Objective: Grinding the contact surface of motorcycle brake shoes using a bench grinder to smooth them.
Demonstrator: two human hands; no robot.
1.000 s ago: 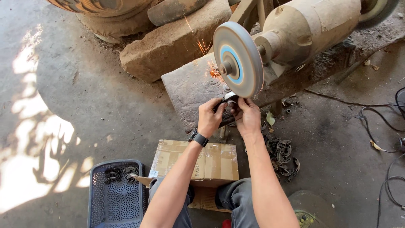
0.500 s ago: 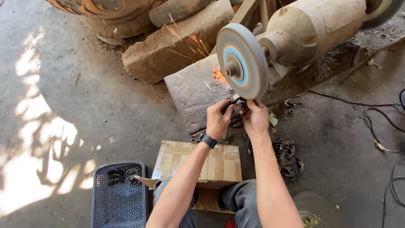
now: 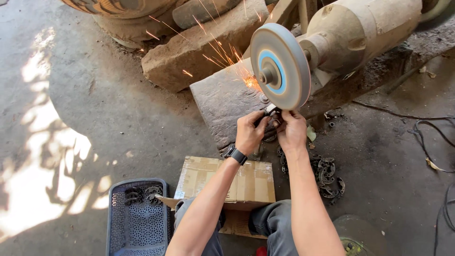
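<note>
Head view shows me seated low before a motor-driven grinding wheel (image 3: 279, 66), with both hands raised to its lower rim. My left hand (image 3: 249, 132) and right hand (image 3: 291, 130) are each pinched on one small metal part (image 3: 271, 111), fingers pressed together around it, holding it against the wheel's near edge. Sparks (image 3: 218, 47) fly off to the far left over the stone blocks (image 3: 199, 52), so I judge the grinding of this piece to be under way, not finished. On the floor just right of my hands lies a loose heap of dark metal parts (image 3: 327, 173); I cannot tell whether these are waiting or already ground. At near left, a blue plastic basket (image 3: 137, 220) holds a few similar parts along its far end and is otherwise mostly bare, which suggests to me that only a small share of the work has been put aside. A taped cardboard box (image 3: 227, 182) sits between my knees, closed.
</note>
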